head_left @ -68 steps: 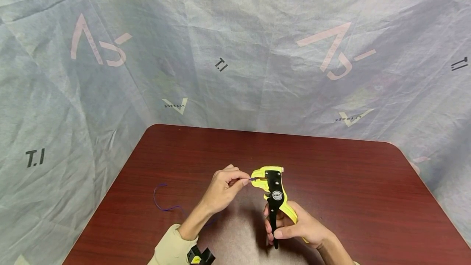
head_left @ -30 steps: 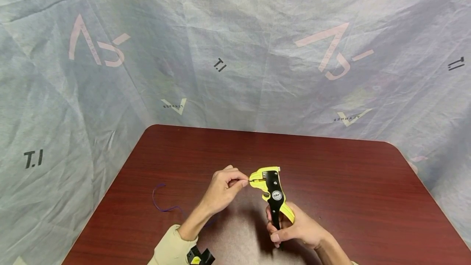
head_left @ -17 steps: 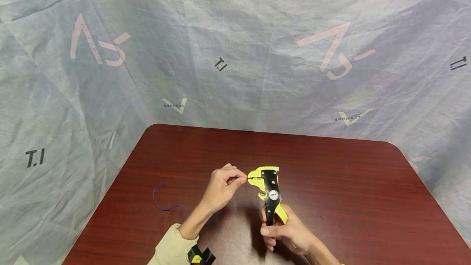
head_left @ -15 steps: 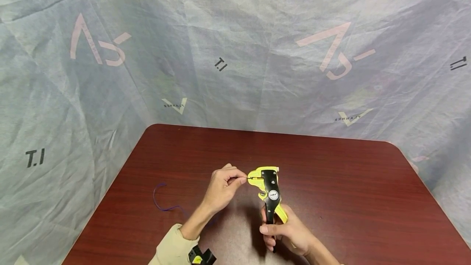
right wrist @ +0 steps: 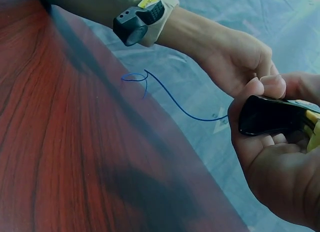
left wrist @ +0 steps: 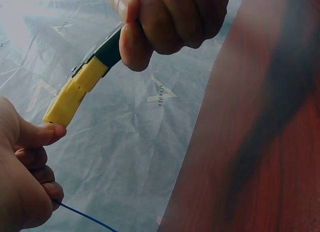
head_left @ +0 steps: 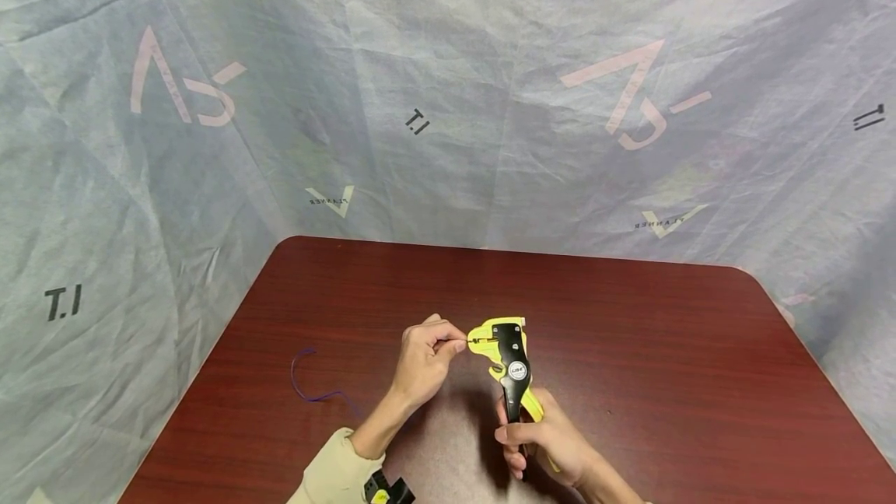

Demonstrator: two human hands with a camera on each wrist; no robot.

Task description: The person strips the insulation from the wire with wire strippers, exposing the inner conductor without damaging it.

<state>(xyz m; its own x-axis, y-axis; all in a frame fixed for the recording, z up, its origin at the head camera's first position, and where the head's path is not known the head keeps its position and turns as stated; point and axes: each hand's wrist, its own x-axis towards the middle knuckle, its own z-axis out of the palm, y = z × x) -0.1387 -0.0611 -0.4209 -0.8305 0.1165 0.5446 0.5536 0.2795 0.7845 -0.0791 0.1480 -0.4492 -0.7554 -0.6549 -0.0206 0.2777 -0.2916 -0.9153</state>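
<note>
My right hand (head_left: 546,438) grips the handles of a yellow and black wire stripper (head_left: 516,368), held up over the table with its head pointing left. Between thumb and forefinger, my left hand (head_left: 423,360) pinches a thin blue-purple wire (head_left: 315,398) right at the tool's nose. The wire's end runs into the slot of the yellow head. From below the left fist, the rest of the wire (left wrist: 82,213) hangs away in the left wrist view. In the right wrist view a black handle (right wrist: 270,117) lies in the right palm, and the wire's tail curls loosely.
A dark red wooden table (head_left: 630,333) spans the area under both hands. Grey printed cloth (head_left: 455,99) hangs behind and at both sides. A black camera (head_left: 388,488) is strapped to the left wrist, by a cream sleeve (head_left: 339,469).
The wire stripper and right hand have shifted slightly left, and the left hand has followed a little. Both keep their hold, with the wire still in the tool's head.
</note>
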